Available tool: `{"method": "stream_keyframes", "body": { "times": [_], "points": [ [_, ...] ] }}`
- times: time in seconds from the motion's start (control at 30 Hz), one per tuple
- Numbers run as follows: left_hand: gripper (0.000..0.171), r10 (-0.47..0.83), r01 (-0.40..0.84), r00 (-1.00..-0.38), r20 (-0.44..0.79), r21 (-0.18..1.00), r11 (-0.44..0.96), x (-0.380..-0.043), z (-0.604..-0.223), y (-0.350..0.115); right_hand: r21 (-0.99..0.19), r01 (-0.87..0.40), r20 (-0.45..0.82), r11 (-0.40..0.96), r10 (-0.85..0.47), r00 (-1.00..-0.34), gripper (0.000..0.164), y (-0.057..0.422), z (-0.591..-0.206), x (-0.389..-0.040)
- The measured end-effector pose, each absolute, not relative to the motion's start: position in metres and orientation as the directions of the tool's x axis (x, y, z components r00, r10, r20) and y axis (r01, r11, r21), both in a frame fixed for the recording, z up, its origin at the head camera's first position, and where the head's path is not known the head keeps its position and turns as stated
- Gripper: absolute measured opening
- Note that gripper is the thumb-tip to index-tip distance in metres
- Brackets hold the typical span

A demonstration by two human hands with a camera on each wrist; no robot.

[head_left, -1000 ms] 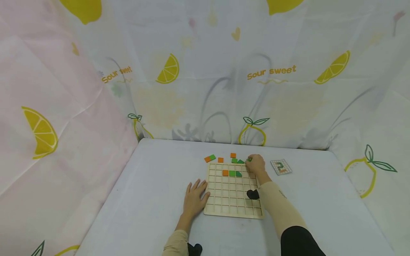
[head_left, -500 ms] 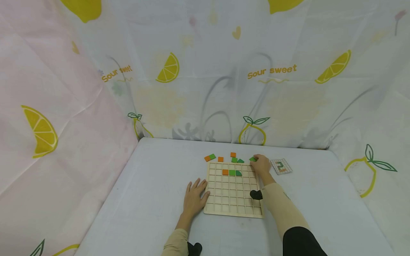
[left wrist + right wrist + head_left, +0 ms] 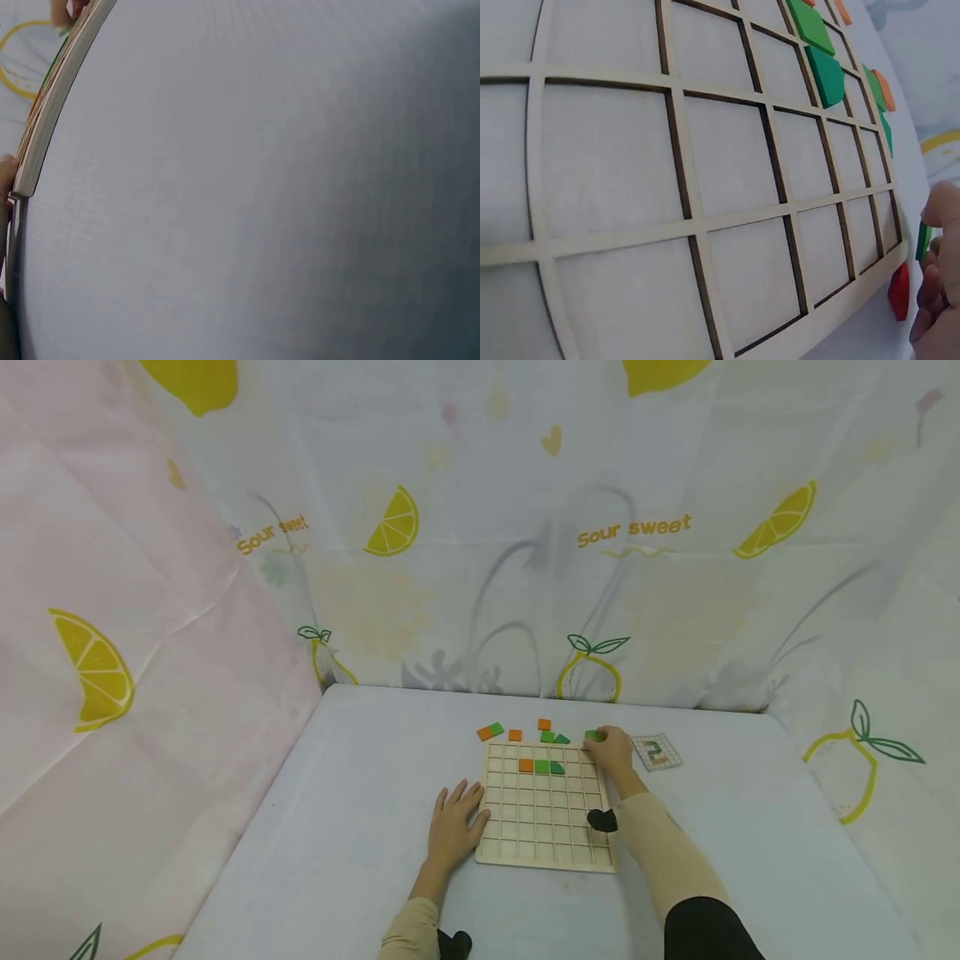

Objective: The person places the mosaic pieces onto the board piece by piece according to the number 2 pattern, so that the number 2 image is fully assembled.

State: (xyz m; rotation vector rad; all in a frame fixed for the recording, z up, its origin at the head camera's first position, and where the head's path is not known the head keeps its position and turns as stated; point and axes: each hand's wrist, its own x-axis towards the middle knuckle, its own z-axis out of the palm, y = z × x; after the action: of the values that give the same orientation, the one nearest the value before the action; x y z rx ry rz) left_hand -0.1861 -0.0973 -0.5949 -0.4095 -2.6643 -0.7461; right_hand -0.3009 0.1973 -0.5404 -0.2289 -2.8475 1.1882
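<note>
A wooden grid board (image 3: 547,822) lies on the white table, with an orange square tile (image 3: 526,766), a light green square tile (image 3: 542,767) and a dark green rounded tile (image 3: 557,767) in one row of its cells. Fingers spread, my left hand (image 3: 452,828) rests at the board's left edge, its thumb and fingertips touching the frame. Just past the back right corner, my right hand (image 3: 613,753) pinches a green tile (image 3: 924,240) between thumb and fingers. A red piece (image 3: 899,292) shows close below that hand in the right wrist view.
Behind the board lie several loose tiles, among them an orange square (image 3: 544,724), a green square (image 3: 547,737) and a dark green piece (image 3: 562,739). A pattern card (image 3: 657,752) with a coloured figure lies to the right. Printed cloth (image 3: 480,568) hangs round the table.
My right hand has moved a little to the right, away from the loose tiles, with the green tile in its fingers. My left hand has stayed at the board's edge.
</note>
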Motion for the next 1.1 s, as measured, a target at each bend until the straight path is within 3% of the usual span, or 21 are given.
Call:
{"method": "stream_keyframes", "body": {
  "times": [0.13,0.4,0.6,0.83,1.1],
  "points": [
    [0.042,0.18,0.356,-0.905,0.385,0.455,0.816,-0.186,-0.595,-0.098,-0.808,0.023,0.063,0.589,0.126,-0.99,0.036,0.193,-0.541,-0.293],
    [0.041,0.186,0.366,-0.898,0.398,0.445,0.817,-0.185,-0.591,-0.098,-0.788,-0.218,0.228,0.575,-0.056,-0.972,0.027,0.178,-0.552,-0.26],
    [0.041,0.184,0.365,-0.898,0.4,0.445,0.818,-0.185,-0.592,-0.096,-0.692,-0.334,0.313,0.64,-0.152,-0.938,0.026,0.167,-0.564,-0.247],
    [0.041,0.181,0.368,-0.892,0.415,0.431,0.824,-0.185,-0.595,-0.097,-0.567,-0.379,0.316,0.732,-0.231,-0.92,0.029,0.157,-0.564,-0.236],
    [0.041,0.181,0.364,-0.896,0.405,0.438,0.822,-0.185,-0.594,-0.097,-0.398,-0.547,0.542,0.736,-0.293,-0.788,0.02,0.157,-0.575,-0.229]
  ]
}}
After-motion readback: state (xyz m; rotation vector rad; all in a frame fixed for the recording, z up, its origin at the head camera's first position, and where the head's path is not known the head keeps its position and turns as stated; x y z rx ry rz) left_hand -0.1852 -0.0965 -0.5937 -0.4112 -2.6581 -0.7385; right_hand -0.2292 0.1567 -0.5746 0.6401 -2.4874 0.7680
